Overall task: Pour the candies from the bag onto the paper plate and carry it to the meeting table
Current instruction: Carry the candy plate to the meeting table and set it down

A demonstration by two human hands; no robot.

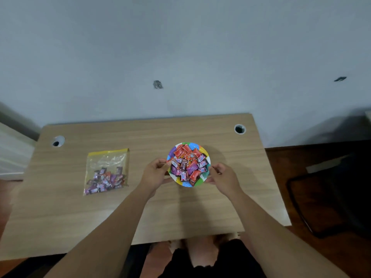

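Wood-grain desk (pixel 220 197) fills my view, set against a grey wall (pixel 180 47). On its left lies the clear bag (pixel 107 171), some sweets inside. Right of it, well apart, I see the paper plate (pixel 188 165) heaped with candies (pixel 187 163). My left hand (pixel 155 173) and right hand (pixel 222 177) curl their fingers around its opposite rims, gripping it.

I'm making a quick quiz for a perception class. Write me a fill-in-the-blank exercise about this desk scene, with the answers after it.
1. The paper plate is gripped by ____ hands, the left hand and the right hand.
2. The bag lies to the plate's ____.
3. The bag's zip strip is ____ in colour.
4. The bag still holds some ____.

Missing words: both; left; yellow; candies
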